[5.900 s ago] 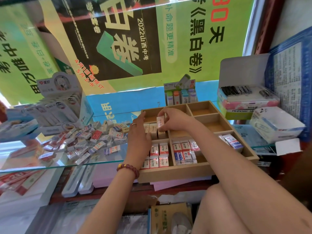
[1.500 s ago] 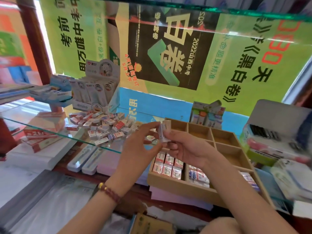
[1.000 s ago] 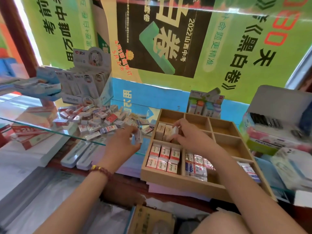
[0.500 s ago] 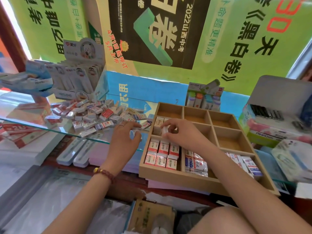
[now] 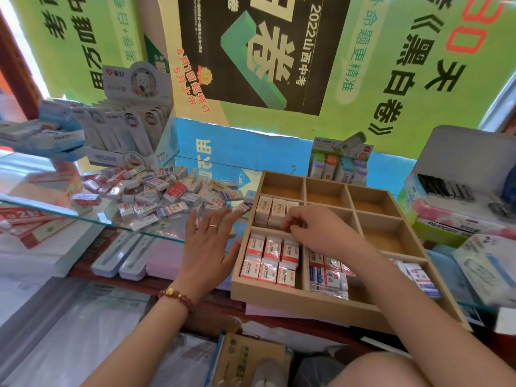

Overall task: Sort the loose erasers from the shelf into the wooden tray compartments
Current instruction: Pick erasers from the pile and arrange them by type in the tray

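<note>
The step in hand appeared to be seating one eraser in the light wooden nine-compartment tray point(image 5: 279, 296), which sat along the front edge of the clear glass shelf point(image 5: 83, 215). The right hand point(image 5: 312, 229) hung over the left column's middle compartment, its fingers point(image 5: 289, 223) curled tight at that compartment's near wall, apparently pinching a cream eraser point(image 5: 291, 204) into place beside the two upright cream paper-sleeved erasers point(image 5: 269, 209) already standing there; the hand hid most of the grip. The left hand point(image 5: 208, 241) lay released and flat over the shelf's front edge, fingers straight and slightly spread, their tips at the near right fringe of the heap of loose wrapped erasers point(image 5: 156, 195) that covered the middle of the shelf; whether they touched one could not be told. The next move would likely call for picking a single eraser off that fringe, reading its wrapper, and matching it to a compartment, such as the near-left one of red-and-white erasers point(image 5: 268, 258).
</note>
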The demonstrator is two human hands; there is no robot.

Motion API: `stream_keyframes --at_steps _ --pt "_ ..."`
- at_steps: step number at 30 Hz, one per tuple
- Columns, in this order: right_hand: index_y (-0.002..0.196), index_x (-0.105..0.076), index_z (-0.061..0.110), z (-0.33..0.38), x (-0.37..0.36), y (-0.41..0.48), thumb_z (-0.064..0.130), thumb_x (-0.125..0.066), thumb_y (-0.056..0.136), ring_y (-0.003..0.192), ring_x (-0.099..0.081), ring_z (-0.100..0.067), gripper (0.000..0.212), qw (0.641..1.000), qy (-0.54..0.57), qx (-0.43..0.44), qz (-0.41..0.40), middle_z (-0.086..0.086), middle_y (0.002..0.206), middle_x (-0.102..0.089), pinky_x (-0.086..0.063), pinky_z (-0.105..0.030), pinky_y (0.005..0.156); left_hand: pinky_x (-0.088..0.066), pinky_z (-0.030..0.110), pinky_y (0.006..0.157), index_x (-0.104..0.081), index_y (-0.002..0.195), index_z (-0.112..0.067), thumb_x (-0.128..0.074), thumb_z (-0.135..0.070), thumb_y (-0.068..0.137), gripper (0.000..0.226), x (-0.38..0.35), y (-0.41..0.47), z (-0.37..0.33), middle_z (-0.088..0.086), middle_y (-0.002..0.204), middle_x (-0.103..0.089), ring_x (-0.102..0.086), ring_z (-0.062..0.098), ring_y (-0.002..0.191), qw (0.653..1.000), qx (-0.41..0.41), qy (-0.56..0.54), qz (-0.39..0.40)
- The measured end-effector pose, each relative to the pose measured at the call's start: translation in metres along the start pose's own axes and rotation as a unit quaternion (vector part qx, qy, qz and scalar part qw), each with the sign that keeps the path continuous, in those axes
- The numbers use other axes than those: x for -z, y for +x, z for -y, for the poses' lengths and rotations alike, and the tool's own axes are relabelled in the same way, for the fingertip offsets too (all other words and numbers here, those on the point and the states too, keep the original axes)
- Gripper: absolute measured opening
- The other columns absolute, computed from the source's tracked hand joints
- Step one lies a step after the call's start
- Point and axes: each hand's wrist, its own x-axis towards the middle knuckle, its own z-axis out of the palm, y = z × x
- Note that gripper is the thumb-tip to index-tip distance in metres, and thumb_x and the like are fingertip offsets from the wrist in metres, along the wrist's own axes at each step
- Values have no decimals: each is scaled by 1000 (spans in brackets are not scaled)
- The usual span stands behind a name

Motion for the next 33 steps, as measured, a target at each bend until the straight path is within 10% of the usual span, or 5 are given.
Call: stream_keyframes --at_steps 15,21,28,33 --pt "113 -63 29 6 -3 3 22 -47 95 94 -56 -6 25 999 -10 -7 36 12 101 -59 -48 -20 78 -17 43 108 -52 114 -21 -14 -56 95 55 -5 0 4 0 121 -49 -39 18 119 1000 1 11 -13" --pt "90 -60 33 -3 3 9 19 -52 94 85 -58 -2 16 996 87 -13 11 12 94 -62 -46 -16 65 -30 30 81 -61 95 -18 -37 -25 83 27 19 44 20 0 98 -63 -57 23 93 994 55 -43 -89" --pt "103 -49 38 -2 3 5 22 -52 95 82 -60 0 18 988 147 2 -46 12 91 -64 -46 -15 63 -32 38 104 -61 117 -24 -37 -21 92 34 4 121 42 1 126 -60 -55 21 113 975 180 54 121" --pt "124 -38 43 4 0 10 25 -54 95 83 -58 2 38 990 137 19 -38 13 93 -62 -43 -12 56 -40 36 97 -66 106 -23 -41 -19 92 29 -3 128 46 0 111 -66 -60 20 100 978 184 49 82"
